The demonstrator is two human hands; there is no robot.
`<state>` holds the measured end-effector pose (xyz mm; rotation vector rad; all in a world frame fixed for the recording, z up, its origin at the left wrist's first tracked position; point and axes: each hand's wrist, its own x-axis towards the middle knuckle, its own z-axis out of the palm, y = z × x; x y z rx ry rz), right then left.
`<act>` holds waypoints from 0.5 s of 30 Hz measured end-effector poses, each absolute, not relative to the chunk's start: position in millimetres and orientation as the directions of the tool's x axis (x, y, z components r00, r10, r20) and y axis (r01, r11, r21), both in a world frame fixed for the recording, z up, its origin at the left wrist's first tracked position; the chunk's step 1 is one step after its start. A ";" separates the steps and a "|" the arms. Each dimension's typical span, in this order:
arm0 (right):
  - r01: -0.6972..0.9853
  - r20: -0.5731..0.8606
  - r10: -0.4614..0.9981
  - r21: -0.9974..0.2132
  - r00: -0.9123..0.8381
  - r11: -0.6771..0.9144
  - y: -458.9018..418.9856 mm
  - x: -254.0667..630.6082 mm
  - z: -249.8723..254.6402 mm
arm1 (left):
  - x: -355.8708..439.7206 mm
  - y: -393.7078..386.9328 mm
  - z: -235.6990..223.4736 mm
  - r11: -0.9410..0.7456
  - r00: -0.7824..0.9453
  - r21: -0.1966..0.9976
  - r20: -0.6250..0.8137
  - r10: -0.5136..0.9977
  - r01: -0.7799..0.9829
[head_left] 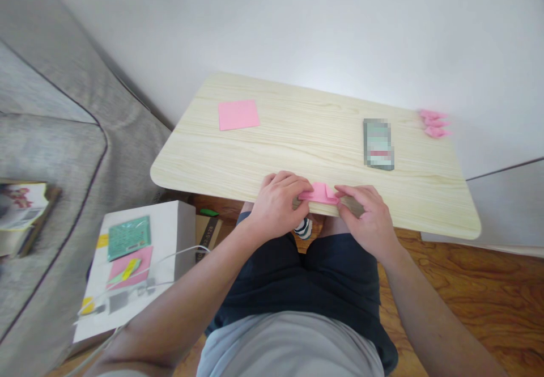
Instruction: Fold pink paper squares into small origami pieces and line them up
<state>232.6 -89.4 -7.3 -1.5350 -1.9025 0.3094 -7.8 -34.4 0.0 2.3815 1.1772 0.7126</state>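
Note:
A small piece of folded pink paper [319, 194] lies at the near edge of the pale wooden table [297, 133], between my two hands. My left hand [280, 204] pinches its left end, with the thumb below and the fingers on top. At the other end, the thumb and forefinger of my right hand [369, 215] close on the right corner. A narrow flap stands up from the middle of the folded strip. The parts of the paper under my fingertips are hidden.
A flat pink paper sheet [238, 115] lies at the table's left. Right of centre is a blurred phone [378, 144]; several folded pink paper pieces [434, 123] sit at the far right corner. A white box [165, 252] with a green packet [129, 237] and cables stands lower left, beside a grey sofa [55, 122].

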 end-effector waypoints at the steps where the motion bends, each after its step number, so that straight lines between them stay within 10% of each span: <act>1: 0.779 0.346 0.934 -0.560 -0.088 0.280 -89.1 232.4 -7.4 | -7.6 -34.4 -0.1 -0.571 0.516 0.544 0.269 0.813 0.615; 15: 0.841 0.430 0.895 -0.438 -0.116 0.319 -89.1 225.8 -14.6 | -6.2 -35.4 1.1 -0.568 0.511 0.538 0.271 0.816 0.623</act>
